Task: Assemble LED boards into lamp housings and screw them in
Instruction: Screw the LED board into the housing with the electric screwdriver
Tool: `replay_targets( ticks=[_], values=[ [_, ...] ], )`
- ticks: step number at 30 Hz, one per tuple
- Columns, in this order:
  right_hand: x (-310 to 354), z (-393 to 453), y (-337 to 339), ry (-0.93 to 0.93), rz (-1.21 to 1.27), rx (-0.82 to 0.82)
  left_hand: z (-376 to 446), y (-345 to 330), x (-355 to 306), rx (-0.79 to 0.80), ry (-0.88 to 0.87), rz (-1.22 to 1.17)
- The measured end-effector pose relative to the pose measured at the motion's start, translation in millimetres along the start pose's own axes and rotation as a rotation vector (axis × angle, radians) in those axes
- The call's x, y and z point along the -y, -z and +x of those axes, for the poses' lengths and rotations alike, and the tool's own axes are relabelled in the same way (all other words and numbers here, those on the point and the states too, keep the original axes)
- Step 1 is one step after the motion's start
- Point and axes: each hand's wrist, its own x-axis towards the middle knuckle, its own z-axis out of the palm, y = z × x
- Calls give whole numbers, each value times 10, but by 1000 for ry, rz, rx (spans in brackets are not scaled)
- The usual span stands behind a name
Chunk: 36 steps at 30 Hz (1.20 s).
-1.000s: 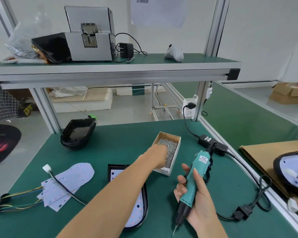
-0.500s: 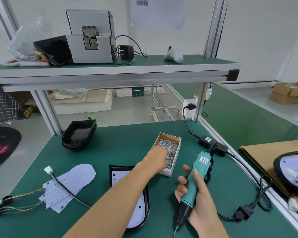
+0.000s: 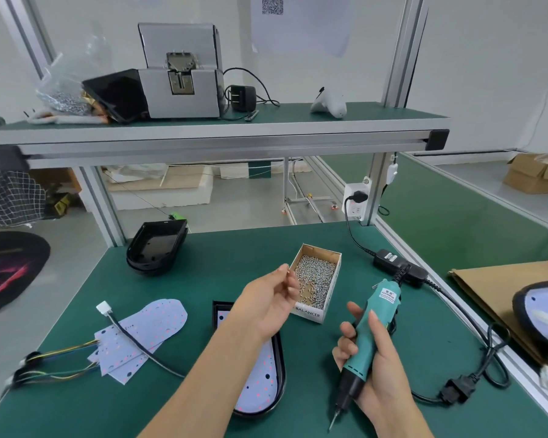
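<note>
My left hand (image 3: 271,306) hovers beside the screw box (image 3: 317,281) at mid-table, fingertips apparently pinching a screw, too small to confirm; the box reads "BALANCER". My right hand (image 3: 374,358) grips the teal screwdriver (image 3: 366,338) tip-down, ready over the lamp housing (image 3: 279,374) with its LED board (image 3: 260,380) at the near edge

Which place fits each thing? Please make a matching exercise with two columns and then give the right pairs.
Things:
1. electric screwdriver
2. screw box
3. screw feeder machine
4. empty black housings

Places:
A. upper shelf
B. held in the right hand
C. far left part of the table
D. table, just beyond the left hand

Pairs: 1-B, 2-D, 3-A, 4-C
</note>
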Motion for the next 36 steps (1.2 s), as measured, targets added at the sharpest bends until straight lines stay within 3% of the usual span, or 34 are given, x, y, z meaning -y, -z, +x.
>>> replay_targets(
  ticks=[6,10,15,23,30,36],
  values=[
    [-30,-70,-41,9,-31,76,-693,295,33,92,28,-108],
    [-51,-159,-194,40,-14,86,-894,374,51,66,43,-198],
    [33,-337,-553,130,34,125,-1006,486,118,7,-32,-109],
    [169,-633,-1028,271,41,349,-1214,715,140,16,-64,41],
    [210,-630,-1304,358,137,278,-1358,736,136,43,-50,55],
    [117,-646,-1426,449,160,249,-1443,703,203,22,-141,226]
  ],
)
